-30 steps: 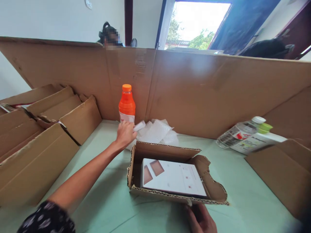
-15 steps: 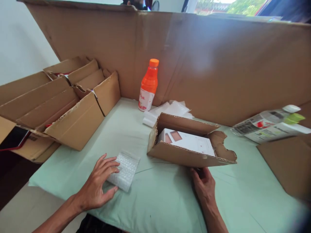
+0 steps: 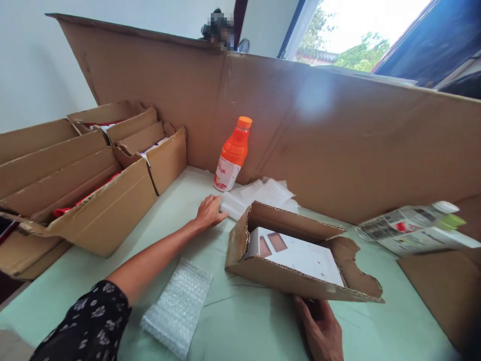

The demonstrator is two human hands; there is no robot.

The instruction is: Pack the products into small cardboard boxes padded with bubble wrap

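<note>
My left hand (image 3: 211, 211) reaches forward to the near left edge of thin, whitish plastic pouches (image 3: 259, 193). Its thumb and fingers close on that edge, though the fingertips are partly hidden. At the lower edge of an open cardboard box (image 3: 285, 278), my right hand (image 3: 322, 326) has its fingers curled, their tips hidden under the box. A white carton (image 3: 300, 254) with brownish squares lies inside. Flat on the table, left of the box, is a bubble wrap pouch (image 3: 180, 306), with no hand on it.
An orange-capped bottle (image 3: 233, 155) stands behind the pouches. Cardboard bins (image 3: 108, 205) with red items fill the left side. On the right lie a clear plastic bottle (image 3: 406, 220), a white box (image 3: 421, 243) and a cardboard piece (image 3: 443, 281). A tall cardboard wall (image 3: 356, 145) closes the back.
My left hand has left the bubble wrap pouch and moved forward and right to the whitish pouches. My right hand stays at the box's lower edge. The view has tilted upward.
</note>
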